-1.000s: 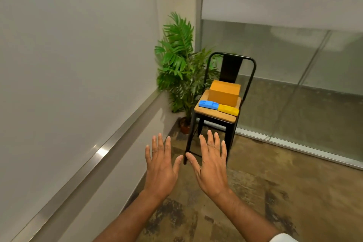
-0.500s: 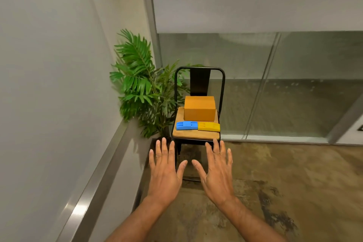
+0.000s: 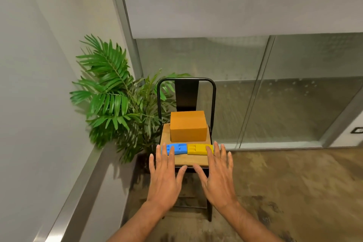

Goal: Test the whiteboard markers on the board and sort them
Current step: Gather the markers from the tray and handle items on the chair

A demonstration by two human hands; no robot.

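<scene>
An orange box (image 3: 188, 126) stands at the back of a wooden seat on a black metal chair (image 3: 183, 160). In front of it lie a blue holder (image 3: 177, 148) and a yellow holder (image 3: 197, 149), side by side. My left hand (image 3: 164, 179) is stretched out flat, fingers spread, its fingertips over the blue holder. My right hand (image 3: 217, 176) is spread the same way, fingertips over the yellow holder's right end. Neither hand holds anything. The whiteboard (image 3: 33, 84) fills the left wall. No marker is visible.
A metal ledge (image 3: 78, 196) runs along the whiteboard's bottom edge. A green potted palm (image 3: 115, 102) stands in the corner left of the chair. Frosted glass panels (image 3: 255, 92) close off the back. The floor (image 3: 284, 192) is mottled brown concrete.
The view has swung from the whiteboard wall toward the chair and come closer. Both spread hands have reached forward and now overlap the front of the seat and the holders.
</scene>
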